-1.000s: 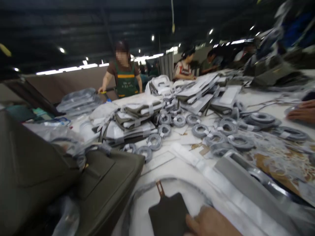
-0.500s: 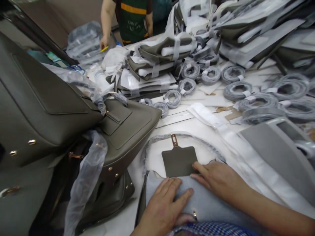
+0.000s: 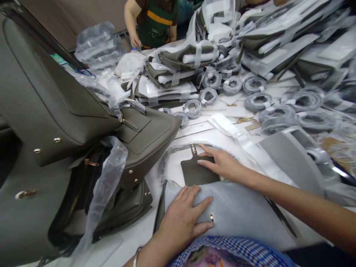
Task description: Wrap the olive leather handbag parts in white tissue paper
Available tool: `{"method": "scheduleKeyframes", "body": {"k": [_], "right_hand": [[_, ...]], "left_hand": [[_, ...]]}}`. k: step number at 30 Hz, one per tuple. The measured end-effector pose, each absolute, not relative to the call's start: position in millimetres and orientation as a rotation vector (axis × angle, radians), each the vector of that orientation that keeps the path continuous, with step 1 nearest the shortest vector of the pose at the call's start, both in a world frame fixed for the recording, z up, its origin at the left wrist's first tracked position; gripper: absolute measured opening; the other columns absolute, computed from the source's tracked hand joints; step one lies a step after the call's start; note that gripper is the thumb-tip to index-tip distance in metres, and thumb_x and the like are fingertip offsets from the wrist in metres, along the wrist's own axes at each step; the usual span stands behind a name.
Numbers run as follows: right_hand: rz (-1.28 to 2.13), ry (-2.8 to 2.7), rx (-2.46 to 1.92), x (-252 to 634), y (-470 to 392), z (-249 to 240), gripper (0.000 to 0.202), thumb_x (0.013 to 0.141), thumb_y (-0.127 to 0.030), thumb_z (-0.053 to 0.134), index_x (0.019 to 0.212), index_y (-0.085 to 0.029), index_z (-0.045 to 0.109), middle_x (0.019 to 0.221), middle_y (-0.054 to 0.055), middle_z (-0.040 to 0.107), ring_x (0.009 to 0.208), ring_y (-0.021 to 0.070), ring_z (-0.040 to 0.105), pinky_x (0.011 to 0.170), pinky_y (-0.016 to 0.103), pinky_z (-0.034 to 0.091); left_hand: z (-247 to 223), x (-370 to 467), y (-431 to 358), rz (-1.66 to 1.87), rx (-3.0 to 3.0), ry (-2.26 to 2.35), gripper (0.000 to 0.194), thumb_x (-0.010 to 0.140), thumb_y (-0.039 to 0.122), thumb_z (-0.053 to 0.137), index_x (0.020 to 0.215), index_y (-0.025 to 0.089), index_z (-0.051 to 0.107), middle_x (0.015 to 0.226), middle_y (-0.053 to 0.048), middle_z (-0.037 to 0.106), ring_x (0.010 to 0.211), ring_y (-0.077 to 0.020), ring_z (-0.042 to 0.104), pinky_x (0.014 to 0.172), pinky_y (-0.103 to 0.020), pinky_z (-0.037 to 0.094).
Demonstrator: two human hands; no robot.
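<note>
The left hand lay flat, fingers spread, on a grey cloth-covered bag at the near edge of the surface, pressing it down with nothing in its grip. The right hand had slid forward from the cloth's edge half a second earlier and now rested with open fingers on the far end of the dark flap, close to its metal clasp; its grip was released too, fingertips only touching the leather. The flap stuck out from under the cloth, lying inside the loop of a wrapped strap. The shift put the right hand over the clasp end, which I judge meant the flap was being smoothed or checked while the left hand kept the bag steady.

Room was tight on the left: olive bags, one trailing a plastic sleeve, leaned just beside the cloth. To the right a grey panel lay near the forearm. Ahead, a white strip and coils of wrapped strap crowded the surface, with folded stacks behind. A co-worker in a green apron stood at the far side, well apart. The only open patch lay just around the flap.
</note>
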State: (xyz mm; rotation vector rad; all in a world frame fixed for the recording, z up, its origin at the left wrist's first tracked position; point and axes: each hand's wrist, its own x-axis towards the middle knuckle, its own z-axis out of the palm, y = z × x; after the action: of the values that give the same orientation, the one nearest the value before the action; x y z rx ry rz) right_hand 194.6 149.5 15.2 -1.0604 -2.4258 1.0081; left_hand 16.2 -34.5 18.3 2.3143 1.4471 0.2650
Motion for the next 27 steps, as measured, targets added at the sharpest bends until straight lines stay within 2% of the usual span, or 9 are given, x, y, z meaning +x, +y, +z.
{"method": "scheduleKeyframes", "body": {"k": [2, 5, 7, 11, 17, 20, 23, 25, 27], "right_hand": [[1.09, -2.369, -0.949, 197.4, 143.8, 25.5, 0.054, 0.098, -0.032, 0.057, 0.149, -0.019, 0.042, 0.114, 0.007, 0.074, 0.107, 0.0214, 0.069, 0.097, 0.038, 0.054], [1.042, -2.475, -0.635, 213.6, 121.5, 43.2, 0.032, 0.101, -0.027, 0.051, 0.13, -0.026, 0.062, 0.113, 0.005, 0.07, 0.105, 0.0172, 0.066, 0.093, 0.032, 0.053], [0.961, -2.573, -0.468, 227.4, 103.2, 48.3, 0.031, 0.102, -0.021, 0.046, 0.124, -0.028, 0.067, 0.115, 0.005, 0.068, 0.107, 0.0157, 0.063, 0.092, 0.029, 0.052], [0.73, -2.665, -0.378, 249.0, 73.3, 41.5, 0.043, 0.102, -0.011, 0.037, 0.132, -0.028, 0.063, 0.124, 0.008, 0.064, 0.114, 0.0176, 0.06, 0.095, 0.033, 0.052], [0.638, -2.819, -0.399, 263.3, 53.4, 32.8, 0.051, 0.102, -0.013, 0.039, 0.147, -0.035, 0.047, 0.144, 0.009, 0.053, 0.132, 0.02, 0.049, 0.106, 0.042, 0.046], [0.601, -2.84, -0.35, 265.4, 50.3, 31.4, 0.049, 0.102, -0.013, 0.038, 0.143, -0.037, 0.052, 0.144, 0.008, 0.052, 0.133, 0.0194, 0.047, 0.108, 0.043, 0.043], [0.571, -2.846, -0.289, 265.3, 50.7, 26.3, 0.048, 0.102, -0.012, 0.038, 0.139, -0.037, 0.056, 0.138, 0.007, 0.056, 0.13, 0.0193, 0.05, 0.106, 0.043, 0.044], [0.539, -2.826, -0.252, 265.4, 51.9, 20.5, 0.046, 0.101, -0.013, 0.041, 0.137, -0.037, 0.058, 0.136, 0.008, 0.057, 0.127, 0.021, 0.052, 0.105, 0.044, 0.045], [0.521, -2.801, -0.226, 265.8, 52.7, 14.5, 0.046, 0.1, -0.012, 0.044, 0.136, -0.036, 0.059, 0.134, 0.01, 0.058, 0.125, 0.0225, 0.053, 0.104, 0.045, 0.045]], "left_hand": [[21.7, 16.0, -33.8, 0.274, 2.3, 1.444, 0.064, 0.09, 0.061, 0.057, 0.146, 0.034, 0.044, 0.144, -0.013, 0.048, 0.134, -0.0297, 0.047, 0.113, -0.055, 0.039], [24.9, 15.0, -32.3, 0.31, 2.301, 1.436, 0.062, 0.09, 0.059, 0.06, 0.144, 0.032, 0.047, 0.141, -0.013, 0.05, 0.132, -0.0303, 0.048, 0.112, -0.054, 0.04], [25.2, 14.2, -31.9, 0.346, 2.301, 1.427, 0.058, 0.089, 0.058, 0.061, 0.14, 0.03, 0.052, 0.139, -0.012, 0.052, 0.13, -0.0301, 0.049, 0.11, -0.051, 0.043], [23.3, 13.2, -33.8, 0.403, 2.319, 1.405, 0.055, 0.088, 0.053, 0.067, 0.135, 0.027, 0.056, 0.139, -0.01, 0.054, 0.129, -0.0303, 0.048, 0.107, -0.047, 0.045], [24.9, 14.7, -38.6, 0.414, 2.359, 1.441, 0.046, 0.085, 0.045, 0.072, 0.124, 0.022, 0.061, 0.131, -0.01, 0.061, 0.126, -0.0305, 0.051, 0.105, -0.046, 0.047], [26.3, 15.2, -39.7, 0.433, 2.406, 1.439, 0.042, 0.086, 0.045, 0.071, 0.12, 0.021, 0.063, 0.123, -0.009, 0.065, 0.122, -0.0281, 0.055, 0.112, -0.047, 0.041], [24.5, 14.8, -40.4, 0.482, 2.469, 1.414, 0.049, 0.087, 0.049, 0.069, 0.125, 0.019, 0.059, 0.125, -0.009, 0.067, 0.123, -0.0257, 0.057, 0.118, -0.049, 0.033], [22.5, 14.1, -42.2, 0.538, 2.522, 1.404, 0.053, 0.088, 0.052, 0.067, 0.128, 0.017, 0.058, 0.126, -0.011, 0.067, 0.123, -0.0264, 0.058, 0.118, -0.05, 0.035], [22.2, 13.6, -46.5, 0.59, 2.593, 1.412, 0.049, 0.09, 0.052, 0.065, 0.121, 0.014, 0.06, 0.117, -0.012, 0.07, 0.114, -0.0281, 0.063, 0.112, -0.052, 0.043]]}}
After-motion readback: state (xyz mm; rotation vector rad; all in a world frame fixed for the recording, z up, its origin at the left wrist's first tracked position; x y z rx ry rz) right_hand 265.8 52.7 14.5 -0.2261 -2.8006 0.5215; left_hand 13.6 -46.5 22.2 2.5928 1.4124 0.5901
